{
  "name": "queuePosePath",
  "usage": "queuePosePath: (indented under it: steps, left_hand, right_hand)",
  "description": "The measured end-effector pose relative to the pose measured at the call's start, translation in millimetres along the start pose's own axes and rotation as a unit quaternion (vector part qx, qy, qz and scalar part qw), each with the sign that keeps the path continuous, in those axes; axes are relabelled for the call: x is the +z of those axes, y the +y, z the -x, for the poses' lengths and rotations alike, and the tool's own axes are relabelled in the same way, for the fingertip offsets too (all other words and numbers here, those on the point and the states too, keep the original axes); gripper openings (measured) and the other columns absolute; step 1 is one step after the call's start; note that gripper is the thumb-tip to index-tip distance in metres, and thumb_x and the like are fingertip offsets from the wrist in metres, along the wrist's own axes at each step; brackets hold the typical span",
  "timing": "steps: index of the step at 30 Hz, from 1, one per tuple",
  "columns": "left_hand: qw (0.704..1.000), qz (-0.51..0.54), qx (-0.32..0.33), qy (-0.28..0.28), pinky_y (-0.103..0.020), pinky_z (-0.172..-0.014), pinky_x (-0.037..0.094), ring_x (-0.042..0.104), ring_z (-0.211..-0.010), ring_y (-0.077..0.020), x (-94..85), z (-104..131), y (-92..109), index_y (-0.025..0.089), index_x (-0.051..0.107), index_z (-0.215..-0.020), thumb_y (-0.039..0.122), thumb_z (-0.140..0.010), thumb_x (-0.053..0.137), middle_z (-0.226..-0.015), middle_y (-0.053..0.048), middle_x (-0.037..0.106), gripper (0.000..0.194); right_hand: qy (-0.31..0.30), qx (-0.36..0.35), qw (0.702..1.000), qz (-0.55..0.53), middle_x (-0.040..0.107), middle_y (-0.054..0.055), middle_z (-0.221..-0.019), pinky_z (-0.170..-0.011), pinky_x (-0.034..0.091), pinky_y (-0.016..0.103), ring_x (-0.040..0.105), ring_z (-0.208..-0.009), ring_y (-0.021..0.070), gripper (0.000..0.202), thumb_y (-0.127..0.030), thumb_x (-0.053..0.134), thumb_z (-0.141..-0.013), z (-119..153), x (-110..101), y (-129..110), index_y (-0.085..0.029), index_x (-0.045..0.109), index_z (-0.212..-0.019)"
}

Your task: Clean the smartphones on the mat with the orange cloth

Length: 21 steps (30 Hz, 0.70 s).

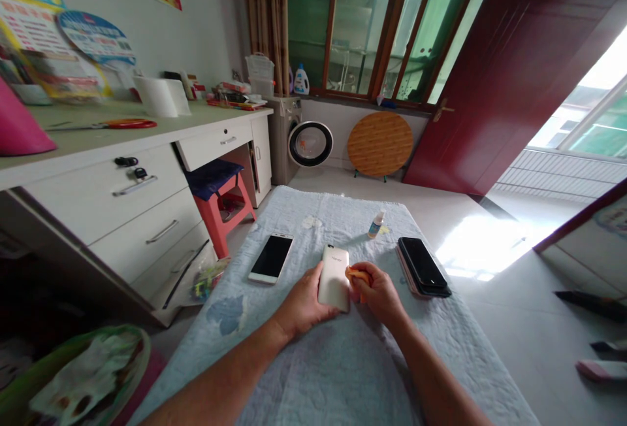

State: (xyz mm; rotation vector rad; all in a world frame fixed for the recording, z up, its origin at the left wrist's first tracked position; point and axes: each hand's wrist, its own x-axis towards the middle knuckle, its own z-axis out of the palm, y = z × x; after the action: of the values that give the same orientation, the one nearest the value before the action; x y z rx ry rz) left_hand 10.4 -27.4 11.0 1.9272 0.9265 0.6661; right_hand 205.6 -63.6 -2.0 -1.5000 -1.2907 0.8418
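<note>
A pale gold smartphone [334, 277], back side up with a camera at its top edge, is held in my left hand [304, 302], whose fingers wrap its left side and bottom. Pinched in my right hand [377, 289] is an orange cloth [360, 275], which meets the phone's right edge. To the left lies a white smartphone [272, 259] with a dark screen facing up. A small spray bottle [376, 224] with a white top stands beyond my right hand. Stacked dark phones [424, 265] lie at the right.
A light blue quilted cloth [318, 374] covers the table. Left of it stand a white desk [147, 210], a red stool [225, 207] with a dark cushion and a waste bin [142, 354]. A washing machine [284, 129] with its door open and a round wooden tabletop [380, 143] are farther back.
</note>
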Motion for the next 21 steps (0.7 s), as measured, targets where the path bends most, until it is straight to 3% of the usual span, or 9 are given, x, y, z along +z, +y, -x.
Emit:
queuePosePath:
  steps: [6, 9, 17, 21]
  left_hand:
    - [0.991, -0.131, -0.021, -0.002, -0.030, -0.088, 0.045, 0.056, -0.101, -0.0240, 0.6, 2.7, 5.2, 0.016, 0.050, -0.122, 0.020, -0.061, 0.070, -0.108, -0.008, 0.050, 0.065]
    - [0.986, -0.168, -0.009, 0.003, -0.032, -0.092, 0.043, 0.054, -0.105, -0.0250, 1.0, 1.7, 0.2, 0.017, 0.050, -0.123, 0.022, -0.063, 0.068, -0.109, -0.008, 0.052, 0.064]
    - [0.976, -0.218, 0.010, 0.013, -0.043, -0.103, 0.032, 0.043, -0.122, -0.0329, -2.5, -2.9, -4.7, 0.019, 0.044, -0.131, 0.037, -0.058, 0.076, -0.132, -0.011, 0.050, 0.082]
    - [0.978, -0.208, 0.017, 0.007, -0.044, -0.101, 0.034, 0.044, -0.120, -0.0344, -3.9, -5.0, -8.4, 0.018, 0.041, -0.135, 0.042, -0.055, 0.080, -0.130, -0.012, 0.053, 0.092]
  right_hand:
    - [0.035, -0.107, 0.985, 0.130, 0.060, 0.003, -0.081, -0.066, 0.045, 0.025, 0.058, -0.071, 0.0149, 0.013, -0.021, 0.056, -0.076, 0.1, 1.2, -2.4, -0.019, 0.065, -0.084]
    - [0.029, -0.135, 0.976, 0.170, 0.058, 0.004, -0.084, -0.071, 0.045, 0.026, 0.057, -0.077, 0.0154, 0.016, -0.018, 0.054, -0.078, 1.0, 2.6, -4.7, -0.018, 0.066, -0.088]
    - [-0.022, -0.179, 0.955, 0.237, 0.057, 0.004, -0.086, -0.074, 0.043, 0.025, 0.054, -0.080, 0.0150, 0.022, -0.012, 0.049, -0.083, 3.2, 5.5, -7.1, -0.020, 0.068, -0.091]
    - [-0.046, -0.177, 0.944, 0.273, 0.055, 0.004, -0.084, -0.072, 0.042, 0.024, 0.053, -0.080, 0.0148, 0.021, -0.013, 0.048, -0.085, 4.5, 6.8, -10.3, -0.019, 0.068, -0.088]
